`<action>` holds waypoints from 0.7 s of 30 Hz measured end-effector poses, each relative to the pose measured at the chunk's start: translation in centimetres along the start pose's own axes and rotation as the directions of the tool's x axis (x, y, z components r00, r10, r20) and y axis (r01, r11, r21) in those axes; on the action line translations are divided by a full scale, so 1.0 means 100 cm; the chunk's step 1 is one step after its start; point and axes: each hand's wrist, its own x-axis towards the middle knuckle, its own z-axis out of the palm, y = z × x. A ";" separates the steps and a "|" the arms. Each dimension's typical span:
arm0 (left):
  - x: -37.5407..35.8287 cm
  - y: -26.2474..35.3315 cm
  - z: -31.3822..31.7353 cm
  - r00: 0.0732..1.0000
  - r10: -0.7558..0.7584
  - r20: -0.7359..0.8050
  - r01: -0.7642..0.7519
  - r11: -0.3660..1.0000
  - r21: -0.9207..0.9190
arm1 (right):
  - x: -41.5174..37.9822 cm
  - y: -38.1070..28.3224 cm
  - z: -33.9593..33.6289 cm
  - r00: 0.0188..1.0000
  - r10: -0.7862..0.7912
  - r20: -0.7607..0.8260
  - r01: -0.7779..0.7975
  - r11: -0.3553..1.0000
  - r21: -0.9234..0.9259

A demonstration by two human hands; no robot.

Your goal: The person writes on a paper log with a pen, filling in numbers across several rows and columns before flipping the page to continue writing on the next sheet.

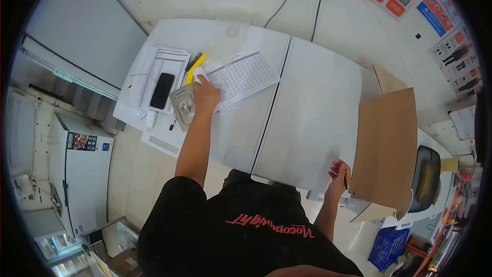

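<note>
My left hand (206, 95) reaches over the left part of the white table, its fingers closed around a small white object (199, 73) whose kind I cannot make out. Right beside it lie a brush with a yellow handle (190, 75) and a grey plastic holder with a clear round part (183, 103). Printed grid sheets (243, 78) spread out to the right of that hand. Near the table's front edge my right hand (339, 174) hangs with curled fingers and a thin dark pen-like object (346, 182) in them, next to an open cardboard box (385, 146).
A black phone (162, 91) rests on papers at the left of the white table (318, 102). Two plugged cables (319, 10) run down behind it. A white fridge (84, 164) stands at left, a blue crate (388, 249) on the floor at right.
</note>
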 end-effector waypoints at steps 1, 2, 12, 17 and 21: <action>-0.022 0.002 0.005 1.000 0.000 0.008 0.000 1.000 -0.014 | -0.012 -0.015 -0.013 1.000 -0.013 -0.023 0.013 1.000 0.005; -0.040 0.004 0.010 1.000 0.002 0.015 -0.001 1.000 -0.026 | -0.024 -0.028 -0.025 0.999 -0.025 -0.047 0.025 1.000 0.012; 0.010 0.006 0.004 0.984 -0.179 0.015 0.180 0.982 -0.056 | -0.003 -0.027 0.072 0.997 -0.069 0.017 0.067 0.994 0.090; -0.028 0.008 0.046 0.988 0.031 0.152 0.119 0.474 -0.872 | 0.000 -0.024 0.066 0.998 -0.063 -0.029 0.066 0.992 0.104; -0.084 0.045 0.041 0.987 0.097 0.129 0.101 0.252 -0.963 | 0.012 -0.032 0.062 0.997 -0.080 -0.015 0.081 0.991 0.104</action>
